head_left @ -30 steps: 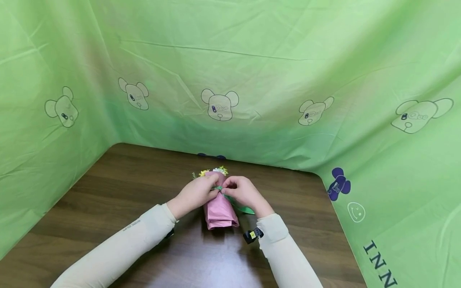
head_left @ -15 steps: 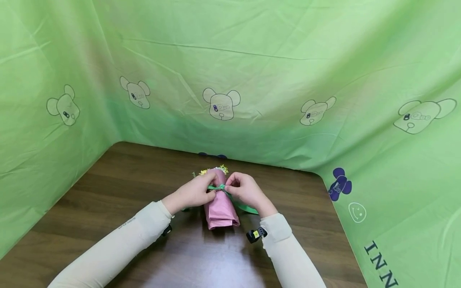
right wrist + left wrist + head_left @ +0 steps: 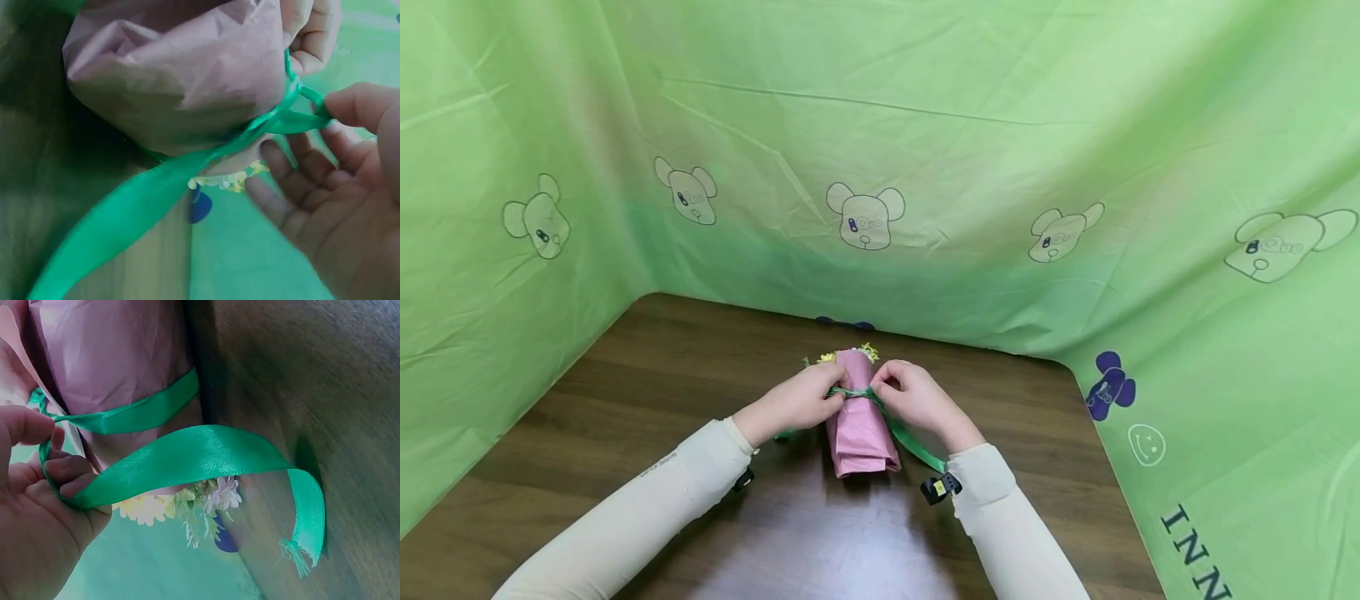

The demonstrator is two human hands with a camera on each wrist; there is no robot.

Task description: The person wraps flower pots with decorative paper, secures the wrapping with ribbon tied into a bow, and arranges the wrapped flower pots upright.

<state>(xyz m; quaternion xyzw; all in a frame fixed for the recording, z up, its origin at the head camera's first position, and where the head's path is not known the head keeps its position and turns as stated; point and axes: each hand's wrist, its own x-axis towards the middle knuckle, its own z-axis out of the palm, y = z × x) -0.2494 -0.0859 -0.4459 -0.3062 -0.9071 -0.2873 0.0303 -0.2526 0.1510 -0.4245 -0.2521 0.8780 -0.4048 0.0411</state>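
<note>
A small bouquet wrapped in pink paper (image 3: pixel 861 442) lies on the table, yellow and white flowers (image 3: pixel 868 352) showing at its far end. Green ribbon (image 3: pixel 859 393) crosses the paper's middle. My left hand (image 3: pixel 797 398) pinches the ribbon at the bouquet's left side; in the left wrist view a frayed ribbon tail (image 3: pixel 194 453) hangs from its curled fingers. On the other side my right hand (image 3: pixel 921 402) pinches a small ribbon loop (image 3: pixel 303 119) between thumb and index finger, its other fingers loosely spread. A wide ribbon end (image 3: pixel 125 215) trails down from there.
The dark wooden table (image 3: pixel 715 350) meets a green cloth backdrop (image 3: pixel 865 100) at its back and sides. Printed bear heads mark the cloth. A small black wrist camera (image 3: pixel 940 488) sits at the right sleeve.
My hands have drawn slightly apart, and the green ribbon now stretches across the paper between them. More of the ribbon end on the right shows. The bouquet stays nearly in place.
</note>
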